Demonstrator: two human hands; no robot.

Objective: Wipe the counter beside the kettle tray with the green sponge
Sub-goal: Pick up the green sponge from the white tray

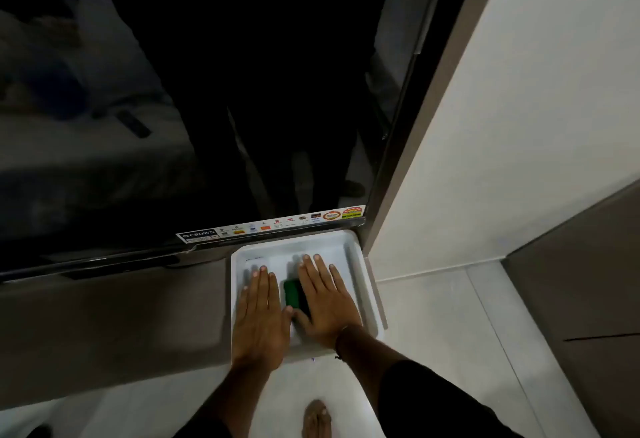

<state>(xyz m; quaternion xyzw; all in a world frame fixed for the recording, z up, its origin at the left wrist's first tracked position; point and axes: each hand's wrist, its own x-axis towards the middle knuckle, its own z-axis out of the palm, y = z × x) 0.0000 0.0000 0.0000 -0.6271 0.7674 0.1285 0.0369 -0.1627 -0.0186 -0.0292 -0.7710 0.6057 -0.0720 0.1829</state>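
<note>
A white tray (364, 266) sits at the right end of a brown counter (121, 326), just under the television's lower right corner. The green sponge (291, 294) lies inside the tray, with a dark side facing right. My left hand (259, 316) rests flat on the tray's left part, fingers spread, its thumb touching the sponge's near end. My right hand (329, 306) lies flat on the tray to the right of the sponge, its index finger edge against the sponge. Neither hand is closed around it. No kettle is in view.
A large dark television (207, 91) stands along the back of the counter, its sticker strip (273, 224) just behind the tray. A white wall (519, 126) rises right of the tray. Light floor tiles (450, 333) and my bare foot (316, 418) lie below.
</note>
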